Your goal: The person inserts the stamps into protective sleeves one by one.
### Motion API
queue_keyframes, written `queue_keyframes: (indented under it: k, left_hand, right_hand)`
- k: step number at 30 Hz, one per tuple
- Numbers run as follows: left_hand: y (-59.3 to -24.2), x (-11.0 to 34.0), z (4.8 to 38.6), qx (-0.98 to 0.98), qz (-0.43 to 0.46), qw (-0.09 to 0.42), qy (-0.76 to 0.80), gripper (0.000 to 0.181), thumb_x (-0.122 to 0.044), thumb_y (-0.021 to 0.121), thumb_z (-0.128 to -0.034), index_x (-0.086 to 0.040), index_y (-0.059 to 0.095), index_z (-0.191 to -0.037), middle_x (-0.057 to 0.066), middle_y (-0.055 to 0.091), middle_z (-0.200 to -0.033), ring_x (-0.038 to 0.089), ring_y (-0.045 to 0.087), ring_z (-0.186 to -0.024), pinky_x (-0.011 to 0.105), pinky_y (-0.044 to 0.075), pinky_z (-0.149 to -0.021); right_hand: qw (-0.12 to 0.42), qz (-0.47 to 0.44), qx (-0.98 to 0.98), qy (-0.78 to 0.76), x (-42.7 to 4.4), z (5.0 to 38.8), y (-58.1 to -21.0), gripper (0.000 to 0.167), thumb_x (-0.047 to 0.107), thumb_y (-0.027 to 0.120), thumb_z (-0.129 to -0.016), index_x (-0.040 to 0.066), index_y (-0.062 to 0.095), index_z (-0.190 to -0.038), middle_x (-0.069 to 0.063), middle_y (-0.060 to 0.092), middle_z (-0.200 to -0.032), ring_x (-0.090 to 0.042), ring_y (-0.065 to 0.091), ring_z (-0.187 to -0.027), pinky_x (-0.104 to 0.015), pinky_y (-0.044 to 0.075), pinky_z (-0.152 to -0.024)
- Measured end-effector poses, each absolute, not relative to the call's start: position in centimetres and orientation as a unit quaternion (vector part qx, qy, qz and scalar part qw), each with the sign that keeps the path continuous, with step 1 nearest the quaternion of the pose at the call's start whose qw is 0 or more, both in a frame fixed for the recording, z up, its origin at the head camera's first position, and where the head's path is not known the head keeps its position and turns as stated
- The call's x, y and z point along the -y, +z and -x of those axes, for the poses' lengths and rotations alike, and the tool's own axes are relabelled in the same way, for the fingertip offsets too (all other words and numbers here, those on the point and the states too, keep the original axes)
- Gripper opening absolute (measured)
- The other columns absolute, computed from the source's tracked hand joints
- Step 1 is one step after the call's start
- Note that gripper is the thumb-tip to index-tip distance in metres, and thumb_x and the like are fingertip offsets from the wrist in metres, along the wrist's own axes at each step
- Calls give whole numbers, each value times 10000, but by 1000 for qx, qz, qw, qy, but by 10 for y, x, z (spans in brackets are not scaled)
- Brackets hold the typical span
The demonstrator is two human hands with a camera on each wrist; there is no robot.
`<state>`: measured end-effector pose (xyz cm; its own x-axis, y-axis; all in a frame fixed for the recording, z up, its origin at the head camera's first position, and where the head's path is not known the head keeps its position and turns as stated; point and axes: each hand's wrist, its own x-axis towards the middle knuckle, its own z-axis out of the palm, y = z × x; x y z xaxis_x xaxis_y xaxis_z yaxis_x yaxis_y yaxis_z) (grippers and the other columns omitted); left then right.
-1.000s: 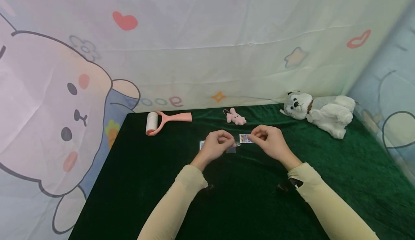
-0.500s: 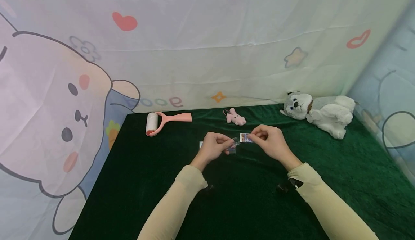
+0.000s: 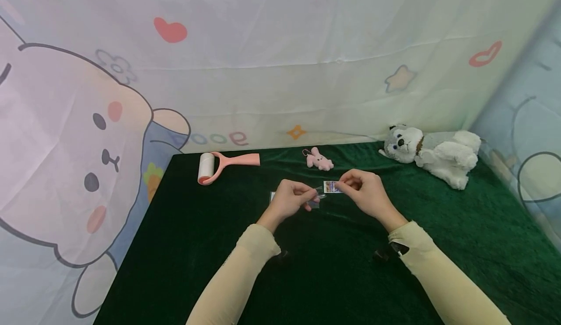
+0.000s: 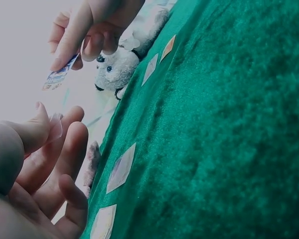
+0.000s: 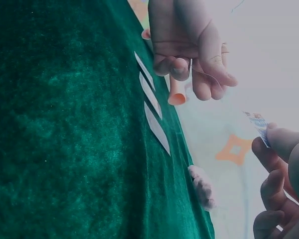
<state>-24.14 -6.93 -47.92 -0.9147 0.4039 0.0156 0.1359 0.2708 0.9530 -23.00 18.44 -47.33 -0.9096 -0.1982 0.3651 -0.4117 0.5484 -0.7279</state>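
Between thumb and forefinger, my left hand pinches a small clear plastic sleeve; its other fingers are spread loosely below. My right hand pinches a small printed card by its edge. The card is up off the cloth, its free end pointing at the sleeve with a small gap between them. Beneath the hands, flat pieces like small sleeved cards lie on the green cloth. In the head view my left hand covers most of these. Two more small flat pieces lie farther off, on the right-hand side.
A pink-handled lint roller lies at the back left of the green-covered table. Behind the hands is a small pink plush keychain. A grey and white plush dog lies at the back right. A printed curtain hangs behind.
My left fingers have shifted slightly on the clear sleeve, with the lower fingers dropping a little. The right hand and its card have stayed almost still.
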Motion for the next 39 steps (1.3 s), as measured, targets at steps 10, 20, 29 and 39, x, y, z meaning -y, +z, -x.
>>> queue_keyframes:
  k: [10,20,29,39]
  left_hand:
    - [-479,70,241,-775,-169,126,596,187,-181,711,-1023,-25,811,-1048,64,805,-947,179,710,-704,304,604,-757]
    - [-483,70,244,-784,-163,116,588,220,-203,717,-1021,-11,802,-1086,70,804,-954,181,710,-682,317,551,-746]
    - [-484,70,243,-791,-156,108,582,191,-203,729,-1012,-38,813,-1059,142,793,-928,212,713,-678,279,429,-615]
    - [-482,69,244,-778,-172,116,593,214,-203,730,-1011,-15,809,-1073,61,805,-947,185,717,-689,306,592,-754]
  right_hand:
    - [119,-182,875,433,-184,230,-477,61,185,775,-978,131,747,-973,-2,706,-827,-172,572,-657,-278,461,-585]
    - [114,-189,874,432,-185,230,-476,61,186,785,-970,138,747,-970,8,704,-821,-175,571,-660,-279,461,-590]
    - [112,-187,875,432,-185,230,-477,54,183,782,-972,140,749,-975,0,707,-831,-179,568,-660,-279,461,-592]
    - [109,-196,874,431,-185,230,-474,60,177,787,-968,130,749,-965,2,708,-828,-175,571,-658,-270,462,-586]
